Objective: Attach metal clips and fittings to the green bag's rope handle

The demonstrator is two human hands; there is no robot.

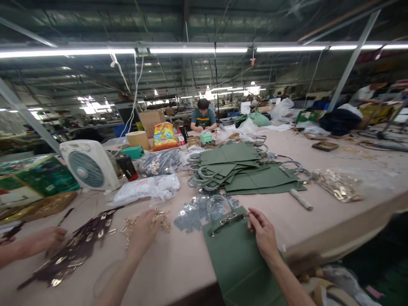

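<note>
My left hand (145, 231) is over a small pile of gold metal fittings (164, 222), its fingertips blurred and partly hidden among them. On the near side of the table lies a green leather-like panel (236, 259), overhanging the front edge. A short green strap with a metal buckle (228, 219) crosses its top. My right hand (263, 233) is beside the panel's upper right corner, thumb and index finger pinched together; what they hold, if anything, is too small to make out. Many small silvery pieces (194, 214) lie spread just beyond the panel.
Stacked green panels (236, 163) with grey looped handles lie behind. At left, another person's hand (52, 238) is near dark straps with gold buckles (79, 242). A fan (91, 165), plastic bags (146, 189), a grey roll (300, 199) and bagged gold fittings (339, 185) surround. A person (204, 117) sits opposite.
</note>
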